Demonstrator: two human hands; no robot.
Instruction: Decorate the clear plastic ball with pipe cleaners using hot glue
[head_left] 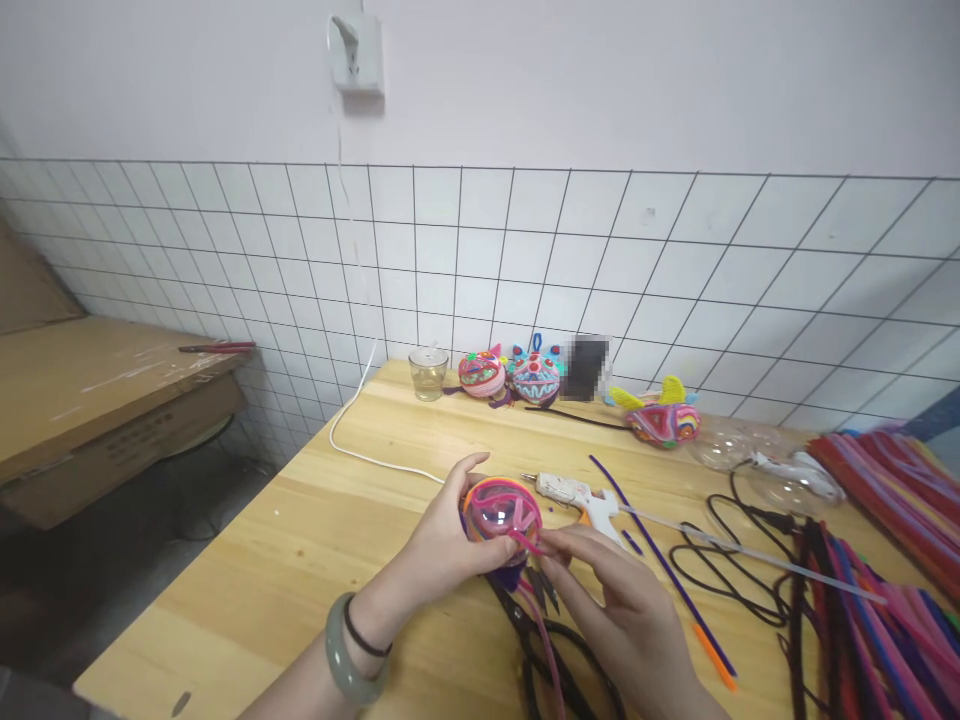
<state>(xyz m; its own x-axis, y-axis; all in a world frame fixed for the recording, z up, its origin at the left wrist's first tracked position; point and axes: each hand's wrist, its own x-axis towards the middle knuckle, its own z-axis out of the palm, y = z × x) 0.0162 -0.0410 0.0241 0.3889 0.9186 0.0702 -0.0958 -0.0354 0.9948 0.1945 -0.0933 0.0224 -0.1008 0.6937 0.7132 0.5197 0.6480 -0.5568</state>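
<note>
A clear plastic ball (499,517), partly wrapped in pink, orange and purple pipe cleaners, is gripped in my left hand (442,530), its thumb across the front. My right hand (619,600) pinches a pink pipe cleaner (531,545) at the ball's right edge; its long tail hangs down towards me. Under the ball lie black-handled scissors (525,630), partly hidden by my hands. Just beyond my right hand rests a white glue gun (577,495) with a long glue stick sticking out of its back.
Decorated balls (536,378) line the wall beside a glass cup (429,373); a fish-like one (665,420) lies further right. Clear plastic shells (720,448), a black cord (712,560) and pipe cleaner bundles (885,610) occupy the right side. A purple pipe cleaner (652,540) lies nearer. A white cable crosses the left.
</note>
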